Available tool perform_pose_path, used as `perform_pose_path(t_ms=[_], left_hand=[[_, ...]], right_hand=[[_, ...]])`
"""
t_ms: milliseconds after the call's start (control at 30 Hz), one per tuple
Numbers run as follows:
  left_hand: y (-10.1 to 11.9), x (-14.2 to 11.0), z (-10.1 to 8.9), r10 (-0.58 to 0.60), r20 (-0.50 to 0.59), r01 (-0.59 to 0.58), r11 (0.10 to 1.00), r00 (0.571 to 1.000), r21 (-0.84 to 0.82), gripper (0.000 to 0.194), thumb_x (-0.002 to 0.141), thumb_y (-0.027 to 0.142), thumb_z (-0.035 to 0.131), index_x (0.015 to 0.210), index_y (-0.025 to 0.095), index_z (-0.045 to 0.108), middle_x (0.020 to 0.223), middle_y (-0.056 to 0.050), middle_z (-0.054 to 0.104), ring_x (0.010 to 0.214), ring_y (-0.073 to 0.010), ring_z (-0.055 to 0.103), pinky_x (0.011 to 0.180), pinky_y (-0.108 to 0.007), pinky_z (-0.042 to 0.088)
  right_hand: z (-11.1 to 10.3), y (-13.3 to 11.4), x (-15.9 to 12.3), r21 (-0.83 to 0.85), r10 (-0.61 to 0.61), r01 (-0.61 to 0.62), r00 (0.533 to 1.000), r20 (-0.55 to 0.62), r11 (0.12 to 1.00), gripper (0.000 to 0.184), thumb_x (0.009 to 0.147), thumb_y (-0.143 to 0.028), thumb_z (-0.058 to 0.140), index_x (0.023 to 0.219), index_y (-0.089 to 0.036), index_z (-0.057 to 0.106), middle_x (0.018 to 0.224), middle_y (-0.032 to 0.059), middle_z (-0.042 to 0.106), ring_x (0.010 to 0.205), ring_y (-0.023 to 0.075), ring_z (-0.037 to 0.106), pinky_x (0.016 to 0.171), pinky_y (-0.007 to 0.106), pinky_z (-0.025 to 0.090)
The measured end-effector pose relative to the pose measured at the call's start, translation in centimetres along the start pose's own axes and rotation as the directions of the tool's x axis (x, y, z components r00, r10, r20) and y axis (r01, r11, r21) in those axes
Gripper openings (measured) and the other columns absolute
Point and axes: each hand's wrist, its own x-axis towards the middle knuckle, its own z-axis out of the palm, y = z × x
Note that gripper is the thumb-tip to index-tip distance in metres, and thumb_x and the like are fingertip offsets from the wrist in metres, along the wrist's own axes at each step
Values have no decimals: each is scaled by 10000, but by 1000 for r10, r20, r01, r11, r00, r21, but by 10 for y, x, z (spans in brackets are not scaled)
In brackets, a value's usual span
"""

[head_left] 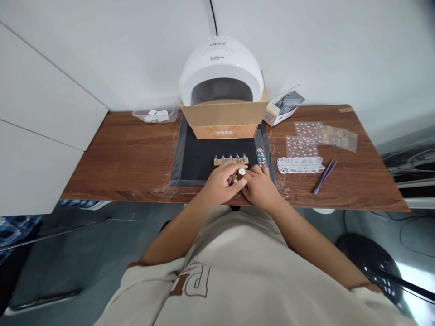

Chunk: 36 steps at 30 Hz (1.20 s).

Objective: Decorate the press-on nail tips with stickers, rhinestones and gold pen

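I'm clasping bottle [241, 174] in left hand [222, 181] by near edge of mat [194, 168], right of middle. Right hand [261, 184] resting alongside, can't tell its grip. Rack [227, 161] lying just beyond.

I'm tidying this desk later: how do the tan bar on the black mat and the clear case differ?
The tan bar is opaque; the clear case is see-through. The bar looks shorter than the case. The bar lies on the black mat, the case on the brown tabletop. Both are long and narrow, lying roughly crosswise in the view.
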Motion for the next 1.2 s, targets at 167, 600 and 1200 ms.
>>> perform_pose_path(t_ms=[167,600,1200], left_hand=[[-1,1,4,2,-116,4,999,993,52,232,868,381,677,800,179,586,780,1,525,734,-138,508,694,-274,435],[-9,-16,-12,-129,124,113,985,984,128,488,803,209,655,1278,180,551,1103,-70,579,825,-153,546,789,-301,497],[-17,-10,-6,-177,226,98,942,958,321,216,914,345,633,1051,196,709,1034,-35,642,936,-189,646,844,-302,496]], right_hand=[[2,2,0,-6,0,0,1000,4,1000,214,973,-330,487,918,-182,631,915,75,707,910,256,441,806,393,232],[-1,1,1,-8,-3,3,1000,18,1000,206,947,-361,562,948,-175,650,936,75,706,935,255,454,825,388,238],[-1,3,-1,132,29,-27,999,-14,991,183,925,-341,569,854,-180,620,839,81,698,913,259,473,853,398,261]])
